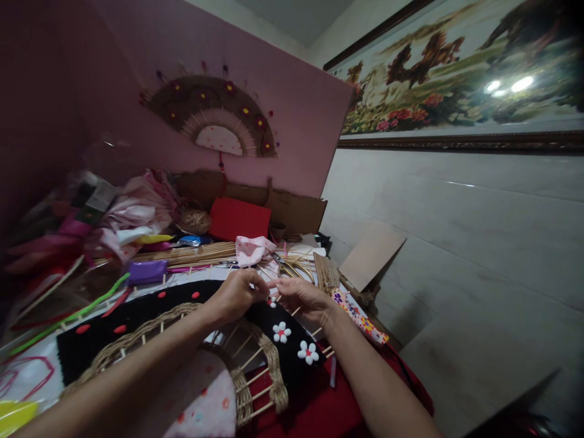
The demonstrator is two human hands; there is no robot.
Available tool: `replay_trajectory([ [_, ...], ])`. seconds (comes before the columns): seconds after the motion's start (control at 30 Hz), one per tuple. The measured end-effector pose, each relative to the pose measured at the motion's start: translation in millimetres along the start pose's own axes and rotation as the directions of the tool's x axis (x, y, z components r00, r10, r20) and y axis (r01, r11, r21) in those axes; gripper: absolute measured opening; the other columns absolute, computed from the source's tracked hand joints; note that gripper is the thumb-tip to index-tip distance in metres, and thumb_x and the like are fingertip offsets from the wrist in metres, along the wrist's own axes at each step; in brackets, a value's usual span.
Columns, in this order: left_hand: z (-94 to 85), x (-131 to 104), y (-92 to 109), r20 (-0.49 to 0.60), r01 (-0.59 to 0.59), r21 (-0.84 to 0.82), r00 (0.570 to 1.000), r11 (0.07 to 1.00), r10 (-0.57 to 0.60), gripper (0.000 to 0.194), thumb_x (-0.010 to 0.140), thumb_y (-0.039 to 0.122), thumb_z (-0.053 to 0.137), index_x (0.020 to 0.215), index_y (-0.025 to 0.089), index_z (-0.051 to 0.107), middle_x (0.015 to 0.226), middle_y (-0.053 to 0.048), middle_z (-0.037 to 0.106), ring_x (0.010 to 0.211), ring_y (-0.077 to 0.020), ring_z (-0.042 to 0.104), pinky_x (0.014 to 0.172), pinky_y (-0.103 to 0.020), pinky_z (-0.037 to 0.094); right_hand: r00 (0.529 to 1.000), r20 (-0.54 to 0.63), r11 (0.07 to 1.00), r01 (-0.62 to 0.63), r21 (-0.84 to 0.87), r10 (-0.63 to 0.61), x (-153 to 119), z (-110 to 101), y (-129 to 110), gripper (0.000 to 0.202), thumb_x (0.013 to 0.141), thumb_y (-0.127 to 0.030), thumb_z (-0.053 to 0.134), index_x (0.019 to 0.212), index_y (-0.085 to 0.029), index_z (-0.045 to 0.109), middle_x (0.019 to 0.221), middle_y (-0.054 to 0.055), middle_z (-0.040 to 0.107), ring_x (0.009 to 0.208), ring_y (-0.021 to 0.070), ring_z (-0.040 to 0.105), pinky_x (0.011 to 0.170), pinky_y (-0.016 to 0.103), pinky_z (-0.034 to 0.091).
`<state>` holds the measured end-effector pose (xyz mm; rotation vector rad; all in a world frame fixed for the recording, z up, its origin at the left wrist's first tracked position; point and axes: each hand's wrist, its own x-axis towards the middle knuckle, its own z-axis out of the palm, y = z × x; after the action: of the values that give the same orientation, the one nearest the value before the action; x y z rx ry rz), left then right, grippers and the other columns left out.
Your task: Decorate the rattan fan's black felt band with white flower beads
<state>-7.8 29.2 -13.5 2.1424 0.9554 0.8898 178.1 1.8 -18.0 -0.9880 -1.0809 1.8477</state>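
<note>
A fan-shaped craft piece lies across the table, with a black band (139, 304), woven twine and thin sticks. White clay flowers (281, 332) with red centres sit on the band's right part, and red dots (120, 329) on its left. My left hand (239, 294) is over the band's upper middle, its fingers pinched together; what they hold is too small to name. Just right of it, my right hand (303, 299) is closed at the fingertips beside a small, partly formed white flower (272, 301). Anything between those fingertips is hidden.
Gold-handled scissors (296, 272) lie behind my hands. A purple packet (146, 272), bundled sticks (196, 253), a twine ball (194, 221) and a red box (240, 219) stand farther back. Another fan (212, 112) hangs on the pink panel. Patterned fabric (360, 316) is at the right.
</note>
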Motion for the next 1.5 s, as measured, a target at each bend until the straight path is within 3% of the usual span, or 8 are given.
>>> replay_trajectory([
  [0.73,1.8,-2.3,5.1,0.044,-0.044,0.114,0.998,0.993,0.039,0.013,0.071,0.022,0.059,0.067,0.018,0.071,0.072,-0.002,0.061,0.065,-0.0140,0.054,0.061,-0.023,0.039,0.999,0.045,1.000,-0.014,-0.006,0.014,-0.5,-0.2,-1.0,0.029,0.072,-0.021,0.064,0.099,-0.012,0.060,0.071,0.002,0.064,0.053,0.0090,0.057,0.050,0.019,0.039],
  [0.93,-8.6,-3.4,11.6,0.060,-0.090,0.198,0.995,0.976,0.079,0.023,0.078,0.024,0.053,0.092,0.022,0.072,0.079,-0.004,0.061,0.072,-0.0157,0.054,0.065,-0.024,0.038,0.999,0.036,1.000,-0.012,0.008,0.012,1.6,-2.0,-0.1,0.028,0.070,-0.019,0.064,0.097,-0.011,0.061,0.073,0.003,0.065,0.056,0.0091,0.057,0.053,0.020,0.040],
  [1.17,-13.0,-25.8,27.2,0.133,-0.139,0.642,0.989,0.754,0.069,0.040,0.078,0.012,0.040,0.102,0.032,0.065,0.089,-0.004,0.059,0.069,-0.0167,0.057,0.060,-0.027,0.037,1.000,-0.007,1.000,-0.015,0.022,0.015,1.0,0.2,-0.6,0.025,0.070,-0.015,0.062,0.095,-0.011,0.061,0.066,0.001,0.065,0.052,0.0087,0.057,0.052,0.020,0.039],
  [1.33,-7.9,-37.0,28.3,0.136,-0.143,0.735,0.989,0.662,0.062,0.043,0.079,0.013,0.040,0.111,0.035,0.059,0.094,-0.003,0.057,0.065,-0.0152,0.058,0.059,-0.027,0.040,1.000,-0.014,1.000,-0.015,0.025,0.015,0.3,1.5,-1.4,0.029,0.067,-0.015,0.064,0.095,-0.010,0.060,0.065,0.001,0.064,0.052,0.0097,0.058,0.052,0.020,0.040],
  [1.5,-4.5,-38.0,31.6,0.164,-0.157,0.776,0.985,0.611,0.045,0.040,0.080,0.013,0.039,0.111,0.031,0.058,0.096,-0.005,0.056,0.058,-0.0123,0.056,0.055,-0.025,0.041,1.000,-0.009,1.000,-0.015,0.026,0.015,0.1,0.3,-1.1,0.031,0.068,-0.017,0.066,0.097,-0.011,0.059,0.066,0.000,0.064,0.050,0.0082,0.057,0.052,0.020,0.039],
])
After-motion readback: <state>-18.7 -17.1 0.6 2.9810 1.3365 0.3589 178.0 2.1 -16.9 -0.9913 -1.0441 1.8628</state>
